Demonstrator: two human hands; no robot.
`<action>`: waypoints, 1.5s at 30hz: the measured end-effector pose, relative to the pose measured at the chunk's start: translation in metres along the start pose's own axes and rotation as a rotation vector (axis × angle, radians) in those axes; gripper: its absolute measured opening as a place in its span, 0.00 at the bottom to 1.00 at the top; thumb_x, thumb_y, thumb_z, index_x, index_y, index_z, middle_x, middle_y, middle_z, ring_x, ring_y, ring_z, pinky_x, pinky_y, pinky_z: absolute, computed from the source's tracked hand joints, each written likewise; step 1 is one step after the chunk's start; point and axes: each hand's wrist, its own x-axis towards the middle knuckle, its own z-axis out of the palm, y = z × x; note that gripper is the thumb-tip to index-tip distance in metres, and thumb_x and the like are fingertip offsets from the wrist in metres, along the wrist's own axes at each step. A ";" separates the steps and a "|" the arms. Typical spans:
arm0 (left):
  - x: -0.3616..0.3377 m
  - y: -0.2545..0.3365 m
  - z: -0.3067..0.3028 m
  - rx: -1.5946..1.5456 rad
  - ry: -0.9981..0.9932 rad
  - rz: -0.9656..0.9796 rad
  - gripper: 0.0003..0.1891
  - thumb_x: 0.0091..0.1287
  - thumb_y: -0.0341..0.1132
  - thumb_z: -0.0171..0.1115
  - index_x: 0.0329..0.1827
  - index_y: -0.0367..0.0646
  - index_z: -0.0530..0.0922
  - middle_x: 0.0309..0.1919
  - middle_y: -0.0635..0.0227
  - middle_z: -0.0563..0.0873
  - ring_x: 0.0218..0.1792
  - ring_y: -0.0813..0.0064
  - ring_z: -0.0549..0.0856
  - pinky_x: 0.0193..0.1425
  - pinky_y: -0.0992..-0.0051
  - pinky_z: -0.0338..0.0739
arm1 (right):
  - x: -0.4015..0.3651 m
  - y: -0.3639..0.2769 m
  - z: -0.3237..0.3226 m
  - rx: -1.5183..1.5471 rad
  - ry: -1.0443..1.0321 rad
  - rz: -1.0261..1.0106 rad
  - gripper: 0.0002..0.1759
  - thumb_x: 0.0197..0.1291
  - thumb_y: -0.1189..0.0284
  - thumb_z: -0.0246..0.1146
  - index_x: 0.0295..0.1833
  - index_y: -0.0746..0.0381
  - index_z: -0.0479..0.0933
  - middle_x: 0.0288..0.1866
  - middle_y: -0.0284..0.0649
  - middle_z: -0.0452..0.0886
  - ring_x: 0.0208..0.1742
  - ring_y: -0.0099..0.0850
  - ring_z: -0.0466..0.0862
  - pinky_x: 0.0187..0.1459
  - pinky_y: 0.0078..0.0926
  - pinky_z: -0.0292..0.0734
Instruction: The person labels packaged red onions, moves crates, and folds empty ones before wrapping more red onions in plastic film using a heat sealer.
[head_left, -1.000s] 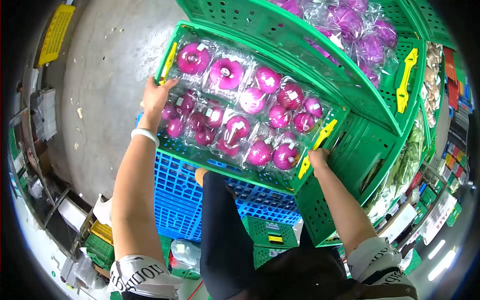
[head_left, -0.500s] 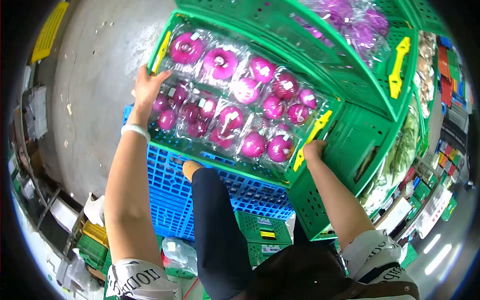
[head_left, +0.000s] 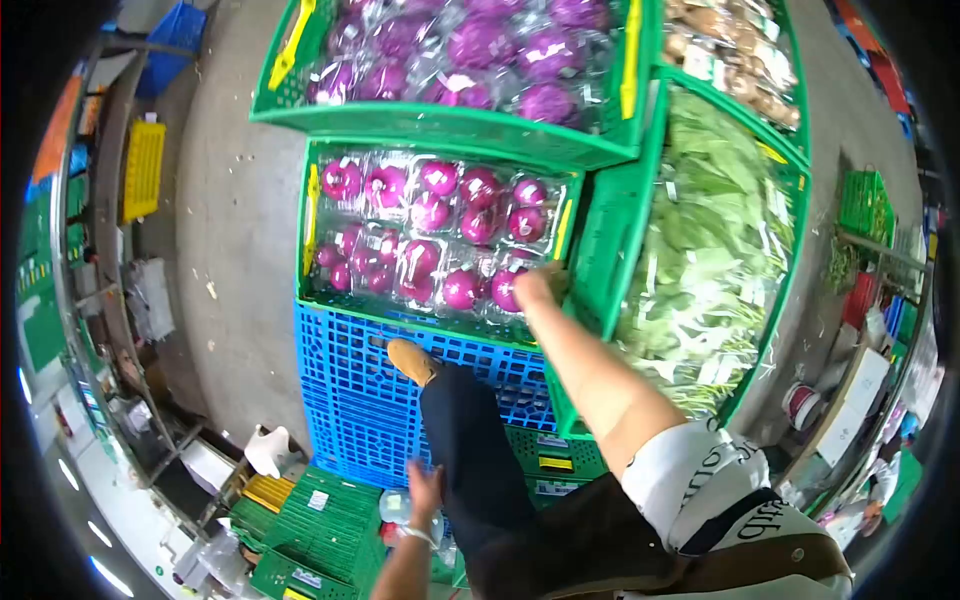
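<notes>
A green crate (head_left: pixel 420 325) of purple onions (head_left: pixel 385 187) in clear packs lies level on the blue pallet (head_left: pixel 350 400). My right hand (head_left: pixel 540 287) is at the crate's right end, by the yellow handle, its fingers curled at the end wall and partly hidden. Well away from the crate, my left hand (head_left: pixel 425 490) hangs low beside my dark trouser leg, fingers apart and nothing in them.
Behind stands a green crate (head_left: pixel 450 118) of wrapped purple cabbages (head_left: pixel 480 42). To the right are crates of leafy greens (head_left: pixel 690 250) and brown produce (head_left: pixel 735 50). My shoe (head_left: pixel 412 362) rests on the pallet. A white stool (head_left: pixel 270 450) stands at lower left.
The onion crate has gone from tilted to level and sits lower in view. My left hand has let go of its left end and dropped beside my leg. My right hand stays at the right end.
</notes>
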 end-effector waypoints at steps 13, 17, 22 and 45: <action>-0.145 0.117 0.021 0.358 0.119 0.013 0.15 0.65 0.36 0.51 0.52 0.43 0.76 0.44 0.48 0.84 0.47 0.48 0.82 0.52 0.58 0.76 | -0.068 0.176 -0.349 -0.185 -1.252 -1.303 0.14 0.56 0.68 0.58 0.48 0.57 0.78 0.40 0.44 0.83 0.43 0.42 0.83 0.44 0.40 0.75; -0.116 0.182 0.027 0.507 0.077 0.306 0.18 0.61 0.37 0.58 0.54 0.44 0.77 0.43 0.51 0.85 0.47 0.49 0.83 0.52 0.60 0.76 | 0.021 0.276 -0.460 -0.012 -1.094 -0.943 0.16 0.57 0.66 0.56 0.50 0.55 0.77 0.42 0.44 0.84 0.46 0.42 0.83 0.46 0.41 0.75; -0.130 0.286 0.043 0.573 -0.190 0.549 0.15 0.59 0.36 0.63 0.46 0.38 0.79 0.34 0.55 0.86 0.40 0.59 0.85 0.44 0.66 0.78 | 0.066 0.399 -0.527 -0.339 -0.572 -0.622 0.16 0.58 0.68 0.54 0.51 0.59 0.78 0.48 0.47 0.83 0.51 0.43 0.83 0.51 0.43 0.77; -0.352 0.598 0.462 1.360 -0.815 1.155 0.12 0.68 0.37 0.59 0.48 0.39 0.79 0.37 0.63 0.85 0.35 0.69 0.83 0.40 0.71 0.78 | 0.155 0.800 -0.693 0.695 0.379 0.297 0.13 0.55 0.70 0.55 0.45 0.59 0.78 0.42 0.50 0.83 0.45 0.50 0.83 0.46 0.48 0.77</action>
